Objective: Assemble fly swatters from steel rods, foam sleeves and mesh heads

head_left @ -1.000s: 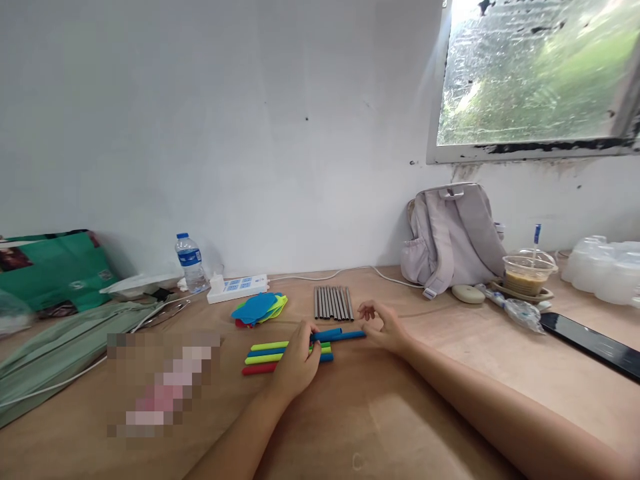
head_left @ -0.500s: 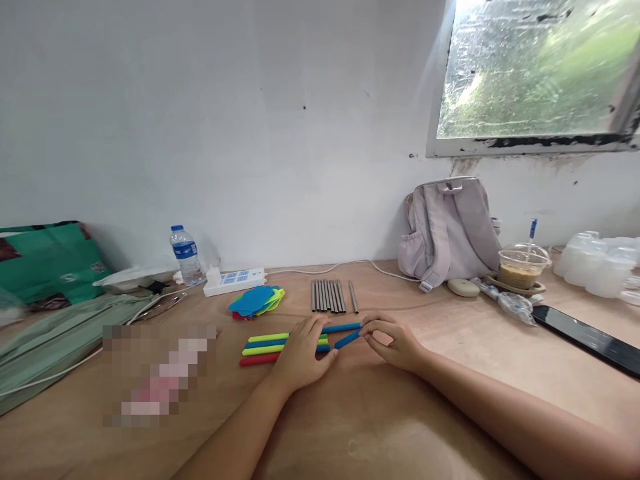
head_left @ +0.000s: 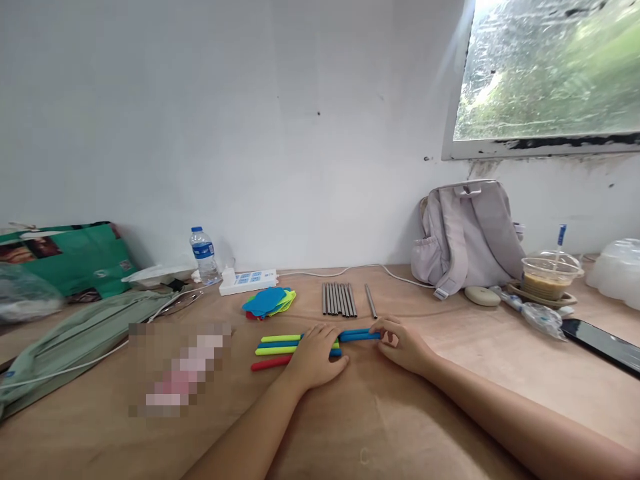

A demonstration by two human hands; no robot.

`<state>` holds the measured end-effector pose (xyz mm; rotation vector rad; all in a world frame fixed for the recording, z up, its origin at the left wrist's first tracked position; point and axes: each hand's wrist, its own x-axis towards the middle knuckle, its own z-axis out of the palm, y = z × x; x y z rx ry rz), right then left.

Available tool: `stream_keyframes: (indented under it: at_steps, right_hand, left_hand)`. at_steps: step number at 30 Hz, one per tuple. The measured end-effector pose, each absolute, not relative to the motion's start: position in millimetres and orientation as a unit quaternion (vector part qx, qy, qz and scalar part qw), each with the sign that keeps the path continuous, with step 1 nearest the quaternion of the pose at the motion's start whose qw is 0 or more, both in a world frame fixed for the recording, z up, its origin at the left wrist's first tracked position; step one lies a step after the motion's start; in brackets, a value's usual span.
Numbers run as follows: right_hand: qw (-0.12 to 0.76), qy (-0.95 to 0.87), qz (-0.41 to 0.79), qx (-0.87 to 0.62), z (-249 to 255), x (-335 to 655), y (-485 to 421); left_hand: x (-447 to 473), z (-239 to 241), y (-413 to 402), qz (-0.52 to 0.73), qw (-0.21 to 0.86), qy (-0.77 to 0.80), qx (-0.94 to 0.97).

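My left hand [head_left: 315,357] lies flat, fingers spread, on a row of coloured sticks [head_left: 280,348]: yellow-green, blue and one red [head_left: 270,363]. My right hand [head_left: 403,343] pinches the right end of a blue stick [head_left: 357,335] that rests on the wooden table [head_left: 350,427] between the two hands. Just beyond the hands lies a row of several grey metal rods [head_left: 339,299], with one rod [head_left: 371,301] set apart to the right.
A pile of blue and yellow shapes [head_left: 269,302], a white power strip [head_left: 249,281] and a water bottle [head_left: 204,254] stand at the back. A grey backpack [head_left: 467,237], a drink cup [head_left: 550,277] and a phone [head_left: 603,343] are right. Green bags [head_left: 75,327] lie left.
My right hand took the blue stick's right end, swung it down and laid it level by the others. One metal rod now lies apart from its row. My left hand stayed on the sticks.
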<state>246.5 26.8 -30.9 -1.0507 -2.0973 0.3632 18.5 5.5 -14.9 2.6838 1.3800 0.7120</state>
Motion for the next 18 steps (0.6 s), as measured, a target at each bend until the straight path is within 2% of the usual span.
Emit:
stream_keyframes:
  at_steps: [6,14,18]
  right_hand:
    - [0.338,-0.822,0.137,-0.438,-29.4,245.0,25.8]
    - [0.344,-0.819,0.134,-0.438,-23.7,242.4,22.2]
    - [0.32,-0.817,0.141,-0.458,-25.6,241.9,22.7]
  left_hand:
    - [14.3,-14.5,9.0,0.229,0.042,0.431,0.872]
    - [9.5,-5.3,7.8,0.225,0.078,0.392,0.889]
    - [9.7,-2.4,5.1,0.213,0.075,0.382,0.896]
